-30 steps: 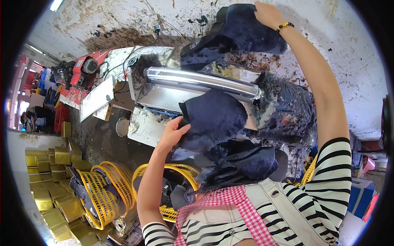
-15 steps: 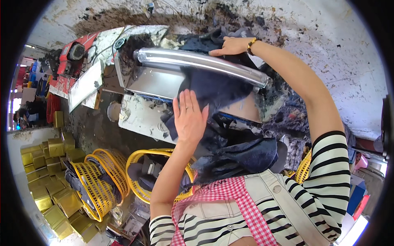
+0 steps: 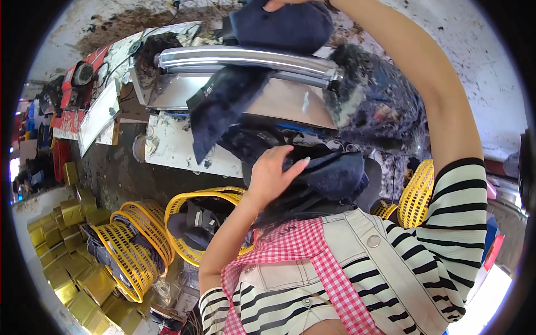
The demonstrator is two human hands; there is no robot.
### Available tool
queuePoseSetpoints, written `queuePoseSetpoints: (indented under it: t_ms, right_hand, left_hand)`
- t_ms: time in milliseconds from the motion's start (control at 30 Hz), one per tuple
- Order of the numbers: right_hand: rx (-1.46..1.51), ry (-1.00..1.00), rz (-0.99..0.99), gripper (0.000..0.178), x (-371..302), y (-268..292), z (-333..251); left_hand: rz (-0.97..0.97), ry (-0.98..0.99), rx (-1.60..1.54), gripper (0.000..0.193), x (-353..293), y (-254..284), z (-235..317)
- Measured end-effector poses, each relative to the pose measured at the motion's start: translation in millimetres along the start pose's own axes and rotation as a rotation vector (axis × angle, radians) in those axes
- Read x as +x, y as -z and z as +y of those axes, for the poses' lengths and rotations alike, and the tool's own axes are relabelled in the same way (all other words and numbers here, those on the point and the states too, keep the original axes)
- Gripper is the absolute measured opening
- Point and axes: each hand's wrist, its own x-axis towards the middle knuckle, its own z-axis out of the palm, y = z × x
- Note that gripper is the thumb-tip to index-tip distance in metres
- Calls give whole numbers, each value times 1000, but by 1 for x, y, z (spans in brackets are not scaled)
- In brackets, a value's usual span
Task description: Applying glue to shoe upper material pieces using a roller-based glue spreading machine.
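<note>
At the top edge my right hand [image 3: 287, 4], partly cut off by the frame, grips a dark blue fabric piece [image 3: 282, 28] beyond the shiny roller [image 3: 251, 58]. Another dark blue piece [image 3: 231, 103] with a small pale mark hangs over the metal plate [image 3: 296, 100] in front of the roller. My left hand [image 3: 272, 173] is over a heap of dark fabric [image 3: 335, 173] near my lap, thumb apart from the fingers; some of its fingertips are hidden.
Dark fluff [image 3: 379, 100] is heaped at the roller's right end. A yellow basket [image 3: 173, 234] with dark pieces stands at front left, beside more yellow baskets [image 3: 123, 257] and several gold tins [image 3: 95, 279]. A red machine [image 3: 70, 92] is at far left.
My right hand has moved up and away, lifting fabric beyond the roller. My left hand has come off the fabric at the plate, down to the heap. Fabric at the plate has shifted left.
</note>
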Motion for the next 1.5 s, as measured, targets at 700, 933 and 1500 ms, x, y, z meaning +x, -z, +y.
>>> queuePoseSetpoints:
  t_ms: [700,933,1500]
  right_hand:
    - [-13,-178,104,42,-22,65,-2]
    - [-17,-194,77,46,-31,64,23]
    - [-134,-515,510,41,-195,144,181]
  left_hand:
    - [-397,-38,396,100,39,-22,-22]
    - [-661,70,624,88,68,-40,-12]
    - [-870,252,266,67,69,-43,-57]
